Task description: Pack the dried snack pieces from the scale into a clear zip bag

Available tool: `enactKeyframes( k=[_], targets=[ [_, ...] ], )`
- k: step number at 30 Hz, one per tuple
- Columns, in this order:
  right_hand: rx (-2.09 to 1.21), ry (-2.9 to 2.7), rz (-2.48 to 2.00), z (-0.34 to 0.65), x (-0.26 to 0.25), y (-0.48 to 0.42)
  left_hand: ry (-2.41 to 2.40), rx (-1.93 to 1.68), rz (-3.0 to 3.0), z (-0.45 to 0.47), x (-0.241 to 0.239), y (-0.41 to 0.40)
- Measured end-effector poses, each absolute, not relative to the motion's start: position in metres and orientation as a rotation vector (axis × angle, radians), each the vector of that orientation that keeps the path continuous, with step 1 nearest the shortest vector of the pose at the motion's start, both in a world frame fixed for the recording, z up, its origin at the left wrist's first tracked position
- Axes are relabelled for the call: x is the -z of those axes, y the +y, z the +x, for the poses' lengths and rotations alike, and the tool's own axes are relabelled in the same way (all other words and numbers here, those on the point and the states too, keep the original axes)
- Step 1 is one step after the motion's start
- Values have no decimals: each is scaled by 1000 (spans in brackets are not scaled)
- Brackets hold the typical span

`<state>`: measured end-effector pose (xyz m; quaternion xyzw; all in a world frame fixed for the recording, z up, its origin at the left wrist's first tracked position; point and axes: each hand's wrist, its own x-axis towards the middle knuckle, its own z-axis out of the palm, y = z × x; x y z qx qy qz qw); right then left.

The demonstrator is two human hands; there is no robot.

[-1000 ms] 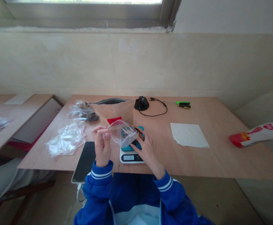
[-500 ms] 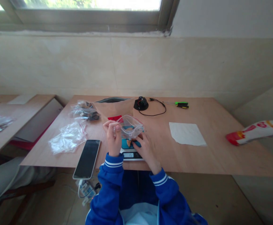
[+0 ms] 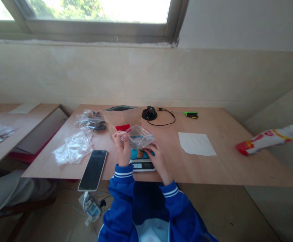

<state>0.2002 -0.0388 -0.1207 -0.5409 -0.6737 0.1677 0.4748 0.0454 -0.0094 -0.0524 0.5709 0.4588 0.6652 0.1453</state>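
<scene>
My left hand (image 3: 121, 145) pinches the left edge of a small clear zip bag (image 3: 139, 136) and holds it up over a small digital scale (image 3: 142, 165). A blue tray (image 3: 136, 154) with small brownish pieces sits on the scale. My right hand (image 3: 156, 156) reaches in under the bag, its fingers curled at the tray's right edge and touching the bag's lower side. Whether those fingers hold a piece I cannot make out. Both sleeves are blue with white stripes.
A phone (image 3: 93, 164) lies left of the scale at the wooden table's front edge (image 3: 212, 181). Empty clear bags (image 3: 72, 150) and filled bags (image 3: 91, 121) lie farther left. A brown paper bag (image 3: 123, 117), black cable part (image 3: 149, 113), screwdriver (image 3: 191, 114), white sheet (image 3: 196, 144) and snack packet (image 3: 267, 139) are around.
The view tilted up and the bag came lower and closer to the tray. My right hand moved from beside the bag to beneath it at the tray's edge.
</scene>
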Motion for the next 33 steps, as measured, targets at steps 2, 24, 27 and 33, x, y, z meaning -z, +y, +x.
enactKeyframes(
  k=[2, 24, 27, 33],
  targets=[
    [-452, -1547, -1314, 202, 120, -40, 1318, -1922, 1622, 46, 53, -7],
    [-428, -1159, -1171, 233, 37, -40, 1181, -1935, 1600, 47, 47, -6],
    [-583, -1264, -1298, 220, 80, -44, 1164, -1963, 1536, 44, 51, -4],
    [-503, -1859, -1280, 178, 111, -48, 1145, -2014, 1527, 43, 49, -5]
  ],
)
